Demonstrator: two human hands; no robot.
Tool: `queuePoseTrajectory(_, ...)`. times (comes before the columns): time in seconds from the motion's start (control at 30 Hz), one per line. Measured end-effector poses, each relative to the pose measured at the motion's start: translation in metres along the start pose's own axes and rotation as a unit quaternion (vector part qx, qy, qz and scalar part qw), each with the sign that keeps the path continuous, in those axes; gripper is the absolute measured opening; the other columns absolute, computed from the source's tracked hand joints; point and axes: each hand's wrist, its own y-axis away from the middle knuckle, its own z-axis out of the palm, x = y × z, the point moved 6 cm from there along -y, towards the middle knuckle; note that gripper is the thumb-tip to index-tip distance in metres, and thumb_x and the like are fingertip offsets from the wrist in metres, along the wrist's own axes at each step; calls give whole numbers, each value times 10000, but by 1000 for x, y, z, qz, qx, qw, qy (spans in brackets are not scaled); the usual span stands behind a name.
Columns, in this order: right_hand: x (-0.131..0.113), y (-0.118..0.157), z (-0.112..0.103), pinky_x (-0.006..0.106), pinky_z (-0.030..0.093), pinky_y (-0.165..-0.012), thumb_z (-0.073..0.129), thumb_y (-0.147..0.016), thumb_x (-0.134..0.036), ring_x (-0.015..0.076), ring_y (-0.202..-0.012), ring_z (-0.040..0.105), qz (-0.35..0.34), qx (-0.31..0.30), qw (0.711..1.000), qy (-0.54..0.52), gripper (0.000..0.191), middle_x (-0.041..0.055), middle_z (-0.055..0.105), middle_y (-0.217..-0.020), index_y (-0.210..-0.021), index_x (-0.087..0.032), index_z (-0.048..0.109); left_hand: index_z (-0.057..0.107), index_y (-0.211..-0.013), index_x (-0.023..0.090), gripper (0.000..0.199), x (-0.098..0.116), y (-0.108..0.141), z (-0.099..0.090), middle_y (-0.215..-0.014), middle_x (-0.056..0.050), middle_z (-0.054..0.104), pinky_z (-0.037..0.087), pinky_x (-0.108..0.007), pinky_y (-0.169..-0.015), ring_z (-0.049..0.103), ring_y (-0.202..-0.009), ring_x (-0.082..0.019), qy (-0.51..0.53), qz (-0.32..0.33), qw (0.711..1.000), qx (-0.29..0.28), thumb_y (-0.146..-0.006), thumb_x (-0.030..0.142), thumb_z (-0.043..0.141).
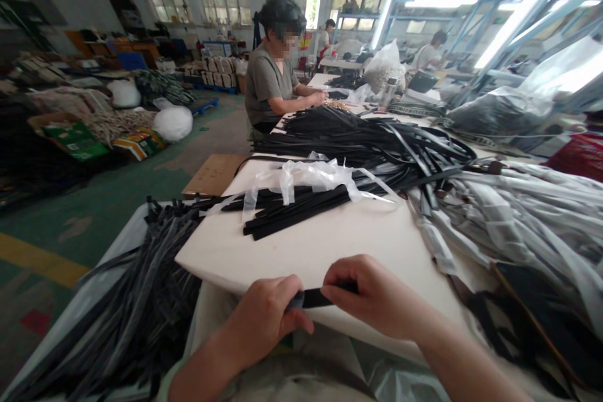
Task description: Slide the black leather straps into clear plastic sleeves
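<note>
A short stretch of flat black strap (315,298) runs between my two hands at the near edge of the white table (301,251). My left hand (271,311) is closed round its left part, where something greyish shows under the fingers. On the right, my right hand (360,292) pinches the other part between thumb and curled fingers. Both ends of the strap are hidden by the hands. Just beyond lie several black straps (301,208) with crumpled clear plastic strips (315,179) over them.
A large pile of black straps (348,132) covers the table's far part. More straps (141,282) fill a surface at left. White-wrapped bundles (518,213) and a dark flat object (551,320) lie at right. A co-worker (273,75) works across the table.
</note>
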Motion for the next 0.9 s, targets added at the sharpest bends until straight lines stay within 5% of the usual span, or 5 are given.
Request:
queuePoseTrajectory(0.17,-9,-4,22,217,295,-537,508,-876,-267,108,-591,504,-37,-1,998,56,203,-7,610,-654,-759,-170,643,510,-827,206,249,1,1,4,-762,7,623,325,-241,-606,576,-721,-170,26,0,1000,-17,-867,449,547)
queuePoseTrajectory(0.43,0,9,-5,238,299,-567,485,-906,-279,137,-626,552,-19,-11,989,148,230,18,645,-693,-757,-184,632,498,-805,202,310,-13,9,-2,-742,9,614,317,-245,-591,571,-701,-172,-17,-59,998,-6,-869,505,515)
queuePoseTrajectory(0.67,-9,-6,31,218,315,-572,490,-887,-224,128,-638,571,-45,-32,992,110,199,8,661,-713,-736,-187,614,506,-823,204,349,1,4,2,-772,-15,647,313,-254,-583,604,-746,-190,-12,-13,1000,-13,-864,551,495)
queuePoseTrajectory(0.9,15,9,1,238,290,-536,467,-918,-339,129,-577,526,-2,-35,988,150,309,7,618,-635,-687,-183,599,511,-804,197,416,-11,14,-7,-731,-11,635,328,-252,-574,600,-699,-187,-38,-54,998,4,-863,603,443)
